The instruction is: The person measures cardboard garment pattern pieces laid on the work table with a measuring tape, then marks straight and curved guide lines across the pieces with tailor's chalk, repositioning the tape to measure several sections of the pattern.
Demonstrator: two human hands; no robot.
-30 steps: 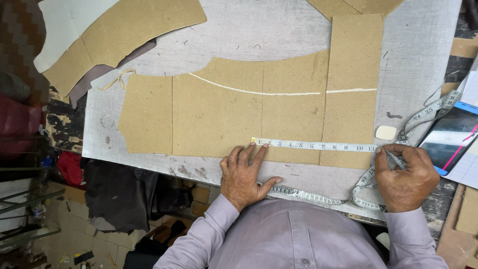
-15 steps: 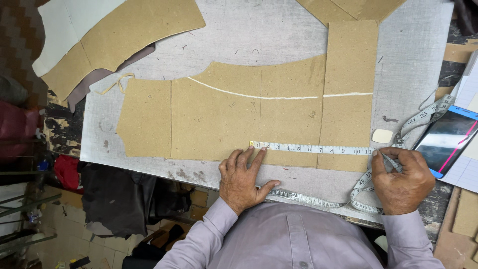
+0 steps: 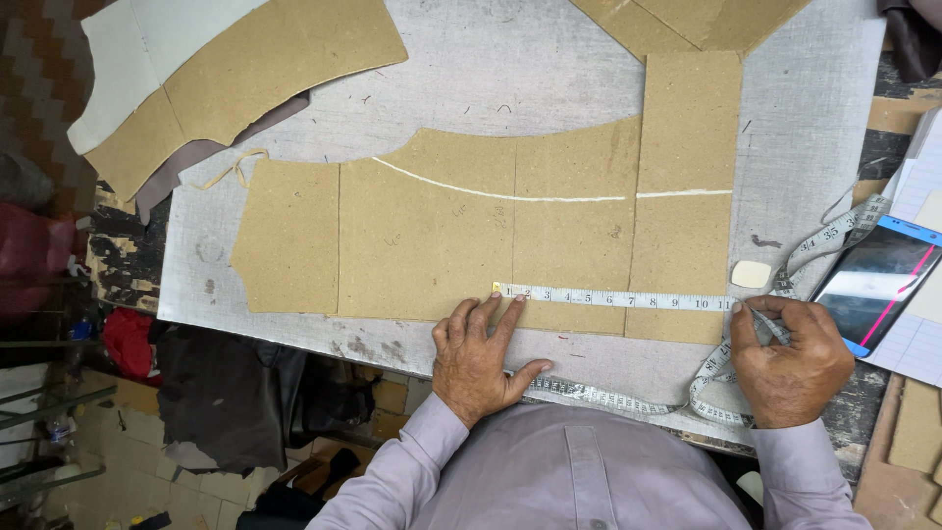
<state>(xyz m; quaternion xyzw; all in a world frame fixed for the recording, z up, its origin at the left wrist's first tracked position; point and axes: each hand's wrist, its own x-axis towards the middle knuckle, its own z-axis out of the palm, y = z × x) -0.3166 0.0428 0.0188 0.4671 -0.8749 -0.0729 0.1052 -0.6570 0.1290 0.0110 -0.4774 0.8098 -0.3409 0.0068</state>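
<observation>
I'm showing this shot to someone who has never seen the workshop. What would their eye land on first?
Most likely the white measuring tape, pulled straight along the lower edge of the brown cardboard pattern pieces in the middle of the grey table. The left hand pins its start with the fingers, and the right hand holds it taut further along. A white chalk curve across the cardboard also stands out.

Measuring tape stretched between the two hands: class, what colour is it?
The measuring tape is white with dark markings, seen best in the head view.
</observation>
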